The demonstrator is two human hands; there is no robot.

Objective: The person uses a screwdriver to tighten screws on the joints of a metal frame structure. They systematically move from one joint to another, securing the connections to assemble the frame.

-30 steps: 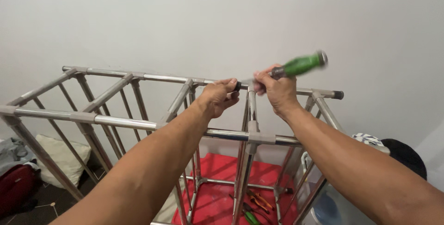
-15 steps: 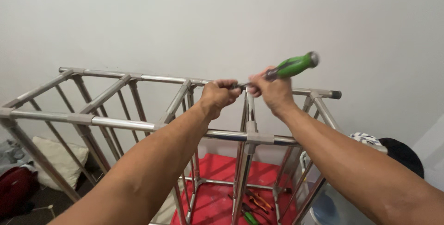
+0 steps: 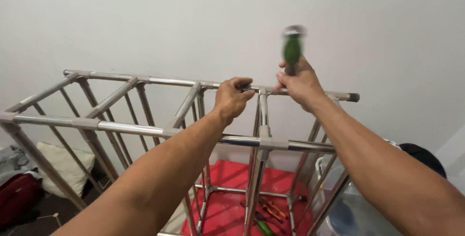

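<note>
A frame of shiny metal tubes (image 3: 126, 128) stands in front of me against a white wall. My left hand (image 3: 231, 98) is closed around the far top tube near a joint. My right hand (image 3: 299, 83) grips a tool with a green handle (image 3: 292, 48), which points nearly straight up and is blurred. Its working end sits at the joint on the far tube, hidden by my fingers. The two hands are a short way apart on the same rail.
A red mat (image 3: 227, 202) lies on the floor inside the frame with several hand tools (image 3: 267, 214) on it. A white cushion (image 3: 60, 165) and a dark red bag (image 3: 17, 198) are at lower left. A clear container (image 3: 348, 212) sits at lower right.
The green handle has swung from slanting to the right up to nearly upright. My right hand turned with it. My left hand stayed on the tube.
</note>
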